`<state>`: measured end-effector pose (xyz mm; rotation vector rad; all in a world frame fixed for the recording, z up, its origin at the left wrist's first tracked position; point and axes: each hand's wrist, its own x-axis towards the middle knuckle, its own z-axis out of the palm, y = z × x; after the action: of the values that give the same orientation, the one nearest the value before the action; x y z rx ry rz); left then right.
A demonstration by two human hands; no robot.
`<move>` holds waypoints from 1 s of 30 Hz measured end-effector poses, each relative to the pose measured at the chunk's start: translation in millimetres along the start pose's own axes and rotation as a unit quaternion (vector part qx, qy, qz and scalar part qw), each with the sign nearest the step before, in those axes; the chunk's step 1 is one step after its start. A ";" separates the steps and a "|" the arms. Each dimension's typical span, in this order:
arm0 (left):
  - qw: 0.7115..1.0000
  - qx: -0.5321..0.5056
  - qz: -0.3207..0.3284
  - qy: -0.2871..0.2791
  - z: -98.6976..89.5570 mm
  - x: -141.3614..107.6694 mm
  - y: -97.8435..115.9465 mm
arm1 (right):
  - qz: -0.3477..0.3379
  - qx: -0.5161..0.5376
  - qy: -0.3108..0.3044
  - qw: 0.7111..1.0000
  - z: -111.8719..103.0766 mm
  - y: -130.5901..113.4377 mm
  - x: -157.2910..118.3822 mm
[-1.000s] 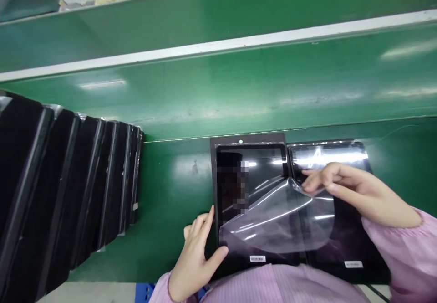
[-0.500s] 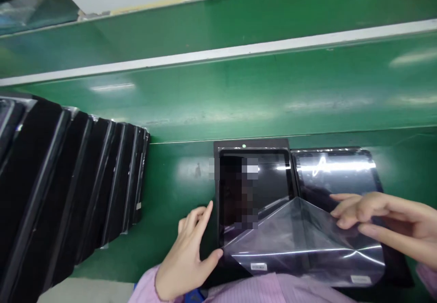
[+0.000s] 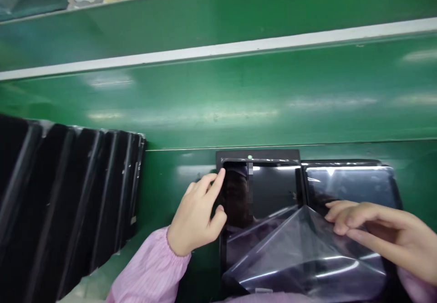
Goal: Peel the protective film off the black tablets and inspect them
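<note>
Two black tablets lie side by side on the green belt. The left tablet (image 3: 269, 189) rests on a dark backing sheet, and the right tablet (image 3: 351, 184) sits against it. A transparent plastic film (image 3: 303, 262) is tented over their lower halves. My right hand (image 3: 378, 228) pinches the film's raised fold above the right tablet. My left hand (image 3: 196, 216) is at the left tablet's upper left edge, with its fingertips by the corner and nothing in them. The tablets' lower edges are hidden under the film and at the bottom of the picture.
Several black packaged tablets (image 3: 75, 193) stand in a leaning row on the green conveyor belt (image 3: 218, 98) to the left. A white rail (image 3: 218, 50) runs across the belt's far side, with another green surface beyond it.
My left hand has moved up along the left tablet's edge, from its lower part to the top corner. The film has shifted little, still held by my right hand. The view has tilted slightly.
</note>
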<state>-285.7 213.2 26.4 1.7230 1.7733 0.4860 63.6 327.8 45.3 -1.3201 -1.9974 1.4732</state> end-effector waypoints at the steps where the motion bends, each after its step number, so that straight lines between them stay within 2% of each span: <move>1: 1.000 -0.004 -0.003 0.003 2.6 0.1 -2.0 | -0.027 -0.010 -0.042 0.999 0.7 -4.5 1.2; 3: 1.000 -0.027 -0.006 0.001 6.4 -0.7 -7.7 | -0.088 -0.026 -0.117 0.989 2.0 -14.7 2.8; 6: 0.998 -0.064 0.013 -0.022 5.5 -6.4 -18.1 | -0.149 -0.058 -0.145 0.977 2.1 -31.3 3.9; 8: 0.995 -0.073 0.039 -0.053 0.7 -12.6 -24.2 | -0.182 -0.092 -0.131 0.970 1.6 -43.8 6.5; 12: 0.986 -0.071 0.096 -0.119 -6.5 -22.9 -30.8 | -0.238 -0.156 -0.057 0.957 7.7 -73.4 22.2; 14: 0.986 -0.052 0.098 -0.121 -3.1 -24.7 -31.1 | -0.264 -0.183 -0.033 0.946 17.6 -87.8 33.9; 16: 0.993 -0.020 0.071 -0.093 4.6 -25.6 -29.4 | -0.274 -0.182 -0.033 0.944 31.6 -99.7 45.7; 19: 0.999 0.007 0.006 -0.045 15.9 -27.7 -24.7 | -0.232 -0.084 -0.082 0.966 54.7 -110.8 62.5; 23: 0.997 0.010 -0.067 -0.035 18.3 -29.6 -19.4 | -0.143 0.096 -0.108 0.979 79.8 -113.3 82.8; 27: 0.996 0.015 -0.067 -0.050 14.0 -27.8 -19.2 | -0.035 0.247 -0.063 0.966 94.9 -109.1 98.1; 30: 0.998 0.009 -0.042 -0.053 15.3 -29.6 -22.6 | 0.043 0.283 -0.040 0.957 100.2 -103.6 105.2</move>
<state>-294.0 179.8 5.4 1.6488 1.7708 0.3380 -111.5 352.9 68.8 -1.1139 -1.4000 1.9697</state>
